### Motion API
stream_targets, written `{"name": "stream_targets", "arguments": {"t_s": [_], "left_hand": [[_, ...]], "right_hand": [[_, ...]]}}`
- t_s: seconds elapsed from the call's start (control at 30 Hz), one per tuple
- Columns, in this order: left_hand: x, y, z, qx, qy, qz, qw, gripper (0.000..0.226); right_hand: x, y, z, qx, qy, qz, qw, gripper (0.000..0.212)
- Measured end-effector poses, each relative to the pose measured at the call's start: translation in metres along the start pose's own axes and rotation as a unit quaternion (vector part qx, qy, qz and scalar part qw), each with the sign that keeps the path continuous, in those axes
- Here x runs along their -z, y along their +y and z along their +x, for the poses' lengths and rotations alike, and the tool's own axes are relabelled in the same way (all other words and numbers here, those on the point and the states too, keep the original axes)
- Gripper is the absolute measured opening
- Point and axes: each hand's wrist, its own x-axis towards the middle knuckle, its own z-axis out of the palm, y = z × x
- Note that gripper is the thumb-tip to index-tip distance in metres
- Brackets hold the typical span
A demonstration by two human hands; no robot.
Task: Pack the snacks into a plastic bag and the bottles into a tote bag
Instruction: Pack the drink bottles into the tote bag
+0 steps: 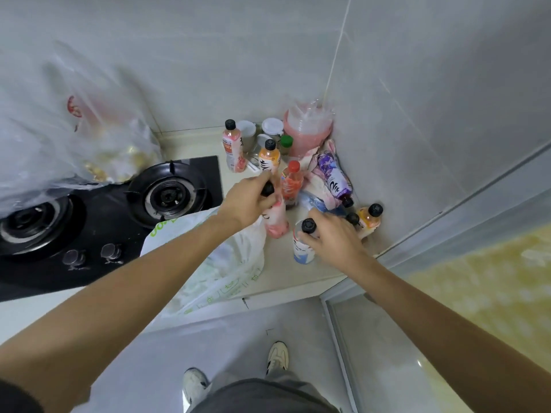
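A pink drink bottle (275, 216) on the countertop (298, 275) is gripped near its black cap by the left hand (249, 201); a blue-labelled bottle (302, 247) beside it is clasped at the neck by the right hand (334, 238). A white plastic bag (226, 263) lies just beside a gas hob (98, 210)

A home kitchen: gas hob (89, 210), tiled wall (238, 55), countertop (286, 272).
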Motion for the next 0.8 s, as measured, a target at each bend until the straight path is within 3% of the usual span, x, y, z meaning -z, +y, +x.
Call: {"name": "stream_targets", "arguments": {"t_s": [0.1, 0.27, 0.53, 0.8], "left_hand": [[0.044, -0.006, -0.022, 0.028, 0.04, -0.033, 0.998, 0.023], [0.086, -0.03, -0.066, 0.083, 0.074, 0.018, 0.994, 0.024], [0.088, -0.067, -0.127, 0.207, 0.098, 0.07, 0.971, 0.023], [0.052, -0.077, -0.161, 0.258, 0.074, 0.066, 0.961, 0.023]], "right_hand": [[0.009, -0.017, 0.016, 0.022, 0.03, 0.063, 0.997, 0.035], [0.016, -0.063, 0.054, 0.093, 0.07, 0.13, 0.985, 0.036], [-0.021, -0.123, 0.08, 0.135, -0.023, 0.194, 0.971, 0.034], [-0.05, -0.114, 0.062, 0.167, -0.079, 0.175, 0.967, 0.035]]}}
